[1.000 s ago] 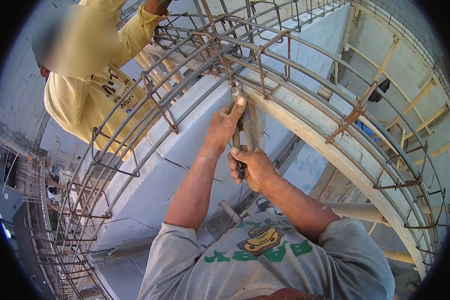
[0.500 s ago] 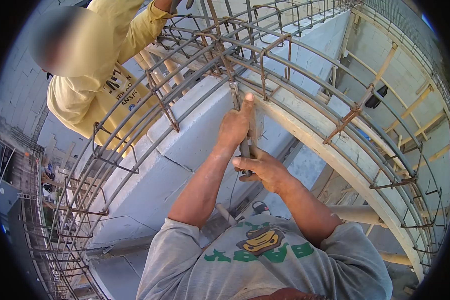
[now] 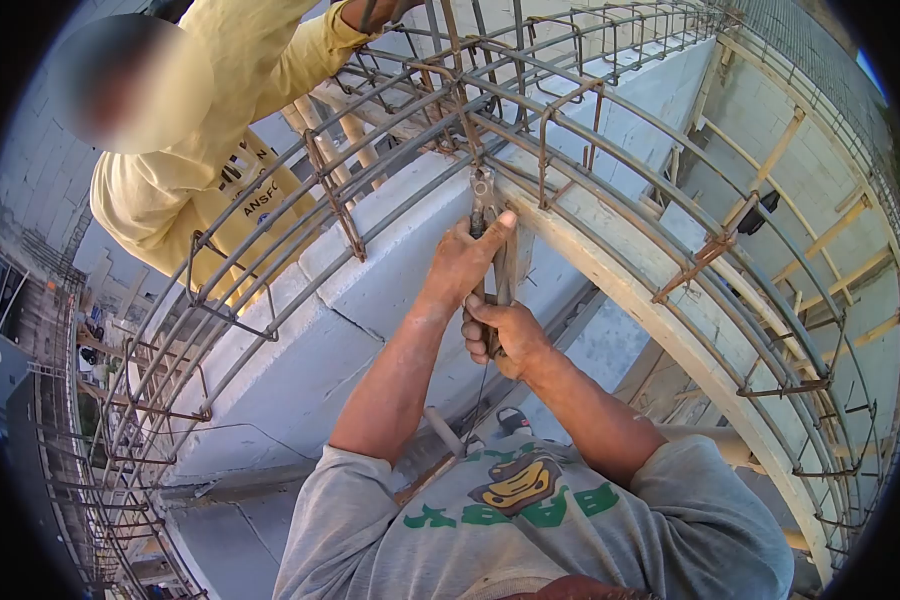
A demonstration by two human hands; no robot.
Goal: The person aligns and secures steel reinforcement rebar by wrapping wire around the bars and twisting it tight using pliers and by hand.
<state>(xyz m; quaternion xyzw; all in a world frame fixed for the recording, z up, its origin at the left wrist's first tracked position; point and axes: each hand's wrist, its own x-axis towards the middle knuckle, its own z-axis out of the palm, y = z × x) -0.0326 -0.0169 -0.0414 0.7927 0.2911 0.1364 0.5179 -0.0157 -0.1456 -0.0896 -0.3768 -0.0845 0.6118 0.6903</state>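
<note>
My left hand (image 3: 462, 262) grips the upper part of a pair of pincers (image 3: 484, 200), thumb stretched up along the tool. The pincers' jaws sit at a rebar crossing in the curved rebar cage (image 3: 450, 110). My right hand (image 3: 498, 332) is closed around the lower ends of the pincers' handles, just below the left hand. A thin wire (image 3: 480, 392) hangs down from under the right hand.
A co-worker in a yellow long-sleeved shirt (image 3: 185, 150) stands beyond the cage at upper left, one arm reaching over the bars. A grey concrete beam (image 3: 310, 330) runs under the cage, with a curved timber form board (image 3: 660, 310) and props at right.
Both hands stayed on the pincers; the right hand closed tighter on the handles and the tool shifted slightly along the bar joint. The co-worker's arm moved a little right.
</note>
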